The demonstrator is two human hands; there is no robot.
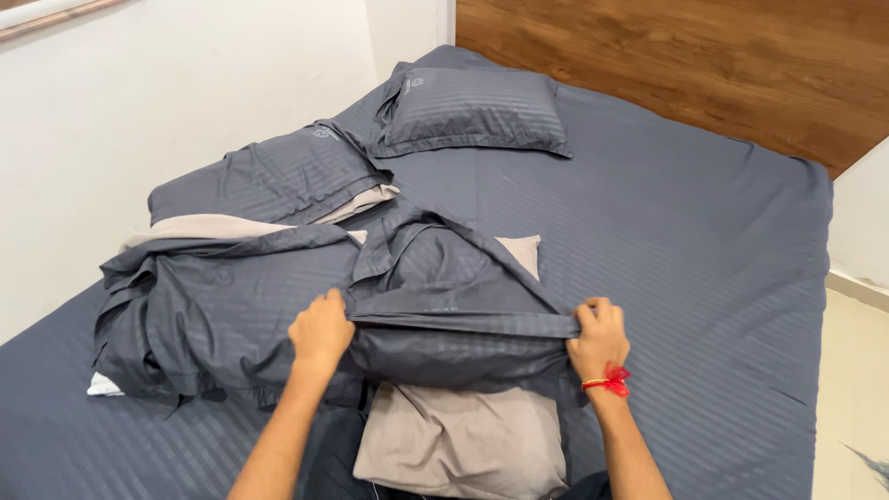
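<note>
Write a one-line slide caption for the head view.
Both hands, left hand and right hand, grip a grey pillowcase over a beige pillow.

2 hands: left hand (320,326) and right hand (598,337), each gripping 1 dark grey striped pillowcase (444,315) w/ 1 beige pillow (463,443) sticking out toward the bed's near edge. 2 covered pillows: 1 (472,111) at the bed's far edge by the 1 wooden headboard (704,56), 1 (269,176) nearer the left edge. 1 crumpled grey duvet (204,306) at the left edge, 1 fitted sheet (704,259), 1 red wrist thread (611,378).
</note>
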